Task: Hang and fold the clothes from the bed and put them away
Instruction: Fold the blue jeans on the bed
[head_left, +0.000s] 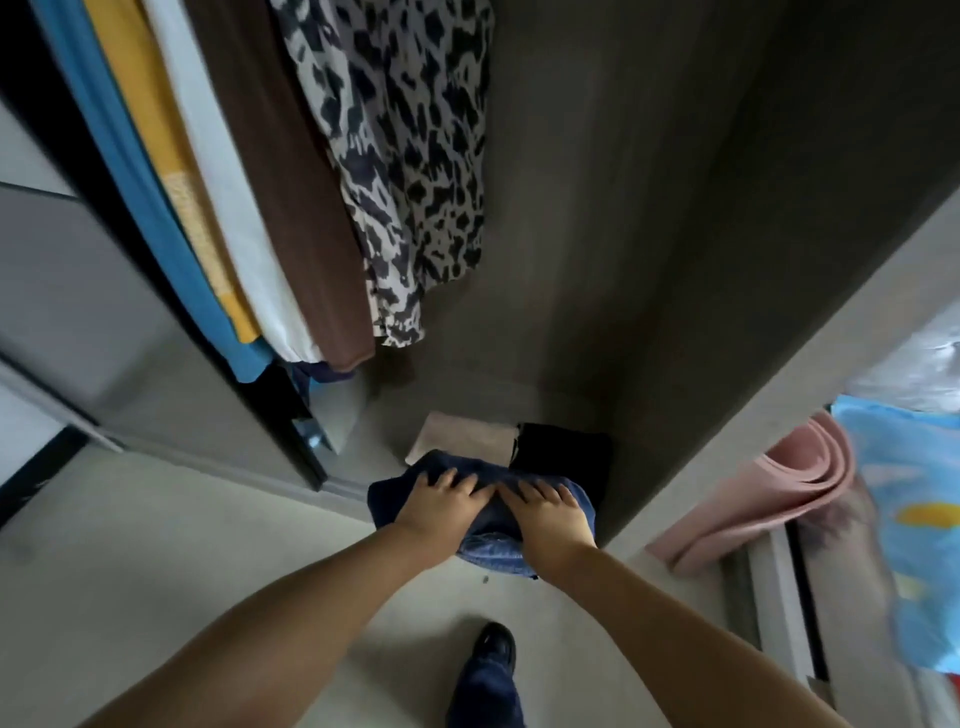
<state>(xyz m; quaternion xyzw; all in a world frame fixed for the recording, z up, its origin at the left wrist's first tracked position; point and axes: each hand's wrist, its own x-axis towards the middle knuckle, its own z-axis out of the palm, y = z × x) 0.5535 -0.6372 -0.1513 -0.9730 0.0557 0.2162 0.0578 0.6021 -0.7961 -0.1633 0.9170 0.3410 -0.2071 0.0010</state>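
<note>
A folded pair of blue jeans (488, 545) sits at the front edge of the wardrobe floor (384, 447). My left hand (436, 506) and my right hand (550, 514) lie side by side on top of the jeans, fingers spread and pressing down. Behind the jeans lie a folded beige garment (462, 434) and a folded black garment (566, 449). Hanging above are several clothes: a blue one (130, 171), a yellow one (171, 171), a white one (223, 171), a brown one (291, 197) and a black-and-white patterned one (415, 156).
The wardrobe's grey side panel (727, 364) stands to the right, its sliding door (104, 312) to the left. At the far right lie a pink rolled mat (769, 499) and a blue patterned bedsheet (914, 519). My dark shoe (493, 649) is on the pale floor (156, 545).
</note>
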